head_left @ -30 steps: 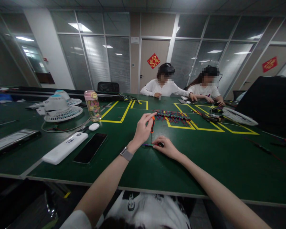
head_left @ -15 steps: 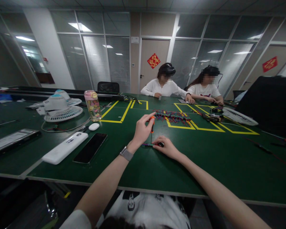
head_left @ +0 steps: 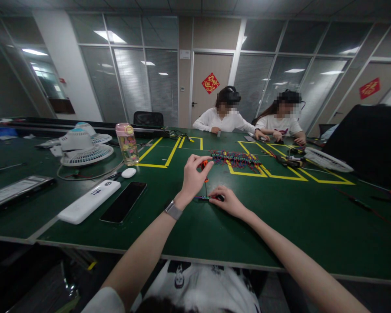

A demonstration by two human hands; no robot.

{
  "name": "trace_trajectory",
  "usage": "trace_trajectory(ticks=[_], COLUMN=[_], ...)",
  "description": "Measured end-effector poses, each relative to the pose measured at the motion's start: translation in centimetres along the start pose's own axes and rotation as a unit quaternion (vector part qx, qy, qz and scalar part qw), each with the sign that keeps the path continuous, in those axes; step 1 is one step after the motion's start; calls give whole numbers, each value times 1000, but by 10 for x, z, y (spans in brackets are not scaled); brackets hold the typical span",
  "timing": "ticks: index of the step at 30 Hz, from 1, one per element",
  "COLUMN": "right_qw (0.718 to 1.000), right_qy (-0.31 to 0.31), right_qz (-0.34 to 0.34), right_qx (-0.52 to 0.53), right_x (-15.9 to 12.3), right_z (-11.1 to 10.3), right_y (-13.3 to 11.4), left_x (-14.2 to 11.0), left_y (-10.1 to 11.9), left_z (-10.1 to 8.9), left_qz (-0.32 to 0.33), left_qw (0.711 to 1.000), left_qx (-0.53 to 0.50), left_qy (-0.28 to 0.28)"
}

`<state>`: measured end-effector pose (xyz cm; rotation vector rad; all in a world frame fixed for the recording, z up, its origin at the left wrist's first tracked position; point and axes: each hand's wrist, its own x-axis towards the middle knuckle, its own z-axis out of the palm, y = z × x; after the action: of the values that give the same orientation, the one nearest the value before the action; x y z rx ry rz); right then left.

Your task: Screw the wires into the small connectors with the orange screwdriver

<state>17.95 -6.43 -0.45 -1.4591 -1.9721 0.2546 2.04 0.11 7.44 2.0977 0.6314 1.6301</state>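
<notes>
My left hand is closed around the orange and black handle of a screwdriver, which stands nearly upright. The screwdriver's thin shaft points down at a small green circuit board with red and blue wires on the table. My right hand pinches the right end of that board and steadies it against the surface; something dark shows beside its fingers. Just beyond my hands lies a long cluster of similar boards with tangled red and blue wires.
Left of my arms lie a black phone, a white power bank, a white oval case, a drink bottle and white fan parts. Yellow tape marks the green table. Two people sit opposite.
The fingers of my left hand have shifted on the screwdriver handle, and the screwdriver leans slightly differently. My right hand and the board stay in place. Hands of the people opposite moved a little.
</notes>
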Motion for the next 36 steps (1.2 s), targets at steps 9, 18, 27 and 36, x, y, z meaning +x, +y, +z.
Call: trace_trajectory(ticks=[9, 18, 27, 36], right_qw=[1000, 1000, 1000, 1000], right_qy=[-2, 1, 3, 7], right_qz=[9, 3, 2, -3], right_qx=[-2, -5, -4, -4], right_x=[0, 0, 0, 0], right_z=[-1, -1, 2, 1], right_y=[-2, -2, 2, 2], left_x=[-1, -1, -1, -1], left_y=[8, 3, 5, 4], left_z=[0, 2, 2, 2], left_qz=[16, 18, 31, 23], left_qw=[1000, 996, 996, 998], left_qx=[-11, -77, -66, -40], left_qy=[-15, -36, -47, -33])
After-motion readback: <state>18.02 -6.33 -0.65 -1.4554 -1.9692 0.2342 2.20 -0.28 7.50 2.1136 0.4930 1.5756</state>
